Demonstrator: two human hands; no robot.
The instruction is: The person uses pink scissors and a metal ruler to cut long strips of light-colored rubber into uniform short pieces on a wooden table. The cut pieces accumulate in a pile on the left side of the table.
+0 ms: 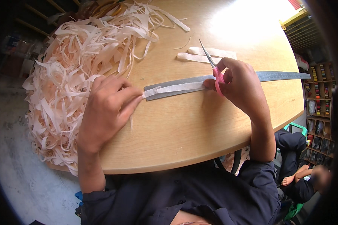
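Note:
A pale fabric strip (184, 87) lies along a long metal ruler (276, 76) on the wooden table. My left hand (109, 101) pinches the strip's left end just past the ruler's end, beside a big heap of strips. My right hand (238, 80) has pink-handled scissors (219, 79) in its grip, their slim blades pointing up and away. Its fingertips also press near the strip's right end on the ruler. Two short cut strips (199, 57) lie just beyond the scissors.
A tangled heap of pale strips (64, 75) covers the left of the table (169, 142) and hangs over its edge. Shelves with colourful thread spools (319, 84) stand at the right. Another person (300, 176) sits low at the lower right, near a green stool (296, 128).

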